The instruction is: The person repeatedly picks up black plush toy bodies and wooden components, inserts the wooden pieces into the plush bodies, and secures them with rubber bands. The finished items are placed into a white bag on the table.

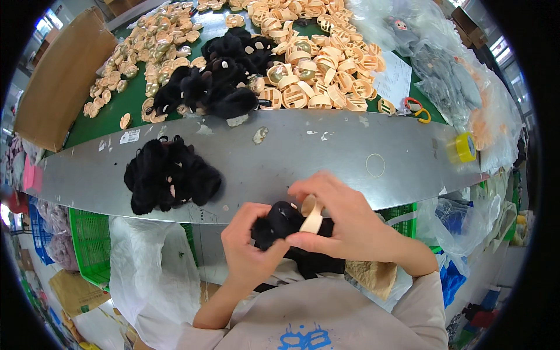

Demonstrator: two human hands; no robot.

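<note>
At the near edge of the table my left hand (248,248) is closed around a black plush piece (281,220) with a fluffy surface. Between the thumb and fingers of my right hand (353,227) is a cream plastic ring-shaped part (313,217), held against the plush's right side. Whether the part is inside the fabric or only touching it I cannot tell. Left of my hands, a heap of black plush pieces (169,175) lies on the grey metal tabletop (291,146). More black plush pieces (210,84) are piled farther back.
Many cream plastic parts (318,73) cover the green surface behind, with smaller round ones (157,49) at left. Scissors (417,109), yellow tape (465,147), a rubber band (375,165) and a paper sheet (392,76) lie at right. Cardboard (58,81) stands left; a green crate (87,245) sits below.
</note>
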